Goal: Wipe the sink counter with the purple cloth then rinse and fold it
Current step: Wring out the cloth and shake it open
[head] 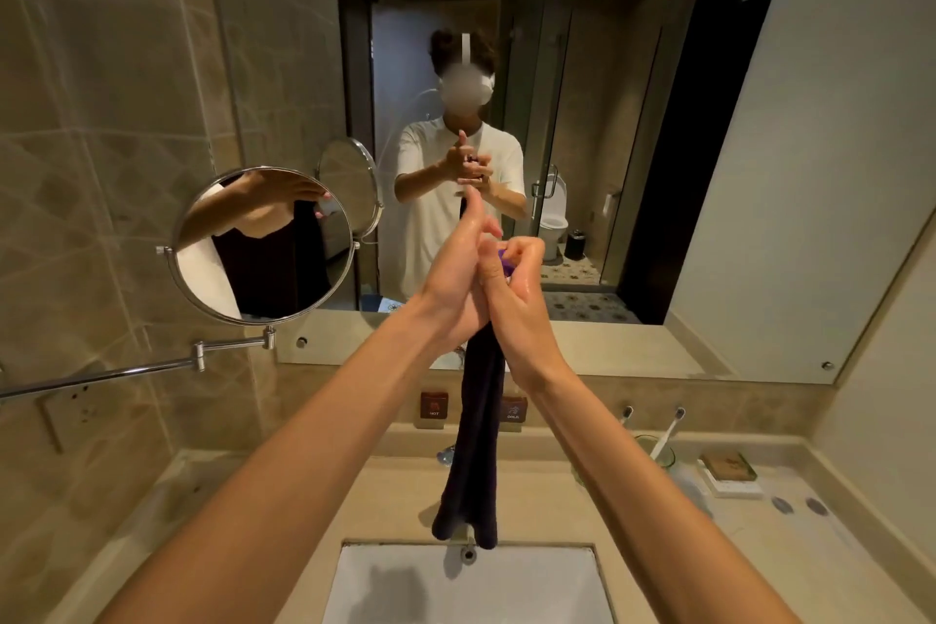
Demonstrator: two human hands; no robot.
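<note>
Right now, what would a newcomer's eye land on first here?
Both hands, left hand and right hand, pressed together at centre, hold the purple cloth, which hangs twisted and dark above the white sink. Behind them the wall mirror reflects the person; a round swing-arm mirror sits to the left.

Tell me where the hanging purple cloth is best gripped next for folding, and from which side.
Probably its free bottom end: the purple cloth hangs as a long strip from the left hand and right hand pinching its top. One hand could come from below, over the sink, and lift that end.
</note>
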